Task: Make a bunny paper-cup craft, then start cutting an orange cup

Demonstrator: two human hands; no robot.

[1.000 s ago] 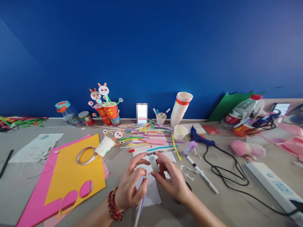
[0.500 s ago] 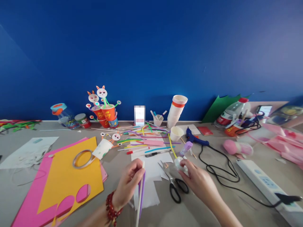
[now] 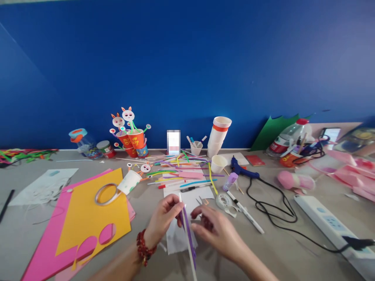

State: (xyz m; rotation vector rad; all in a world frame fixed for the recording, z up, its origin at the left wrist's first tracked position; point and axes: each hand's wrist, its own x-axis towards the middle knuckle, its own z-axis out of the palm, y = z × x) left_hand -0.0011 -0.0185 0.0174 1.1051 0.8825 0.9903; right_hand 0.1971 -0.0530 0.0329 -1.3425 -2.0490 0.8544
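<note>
Pinched upright in my left hand point(image 3: 166, 216) are a thin white stick point(image 3: 188, 238) and a purple pipe cleaner point(image 3: 192, 244), which lie along each other and slant down toward me. My right hand point(image 3: 215, 228) is just right of them, thumb and index finger apart, with nothing visible between them. Its other fingers curl under and are partly hidden. A small roll of clear tape point(image 3: 224, 201) lies beyond that hand, next to a white marker point(image 3: 249, 217). Only the tips of the scissors point(image 3: 199, 200) show; my right hand covers the rest. White paper point(image 3: 177, 238) lies underneath.
Colourful pipe cleaners and pens point(image 3: 181, 171) spread across the middle. Orange card point(image 3: 88, 210) and a decorated paper cup point(image 3: 129, 182) lie left. A blue glue gun point(image 3: 244, 171), its cord and a power strip point(image 3: 325, 222) are right. Stacked cups point(image 3: 218, 136) stand by the blue wall.
My right hand has let go of the tape roll and moved left toward the stick and pipe cleaner. The roll now lies on the table, the marker shows, and the scissors are mostly covered.
</note>
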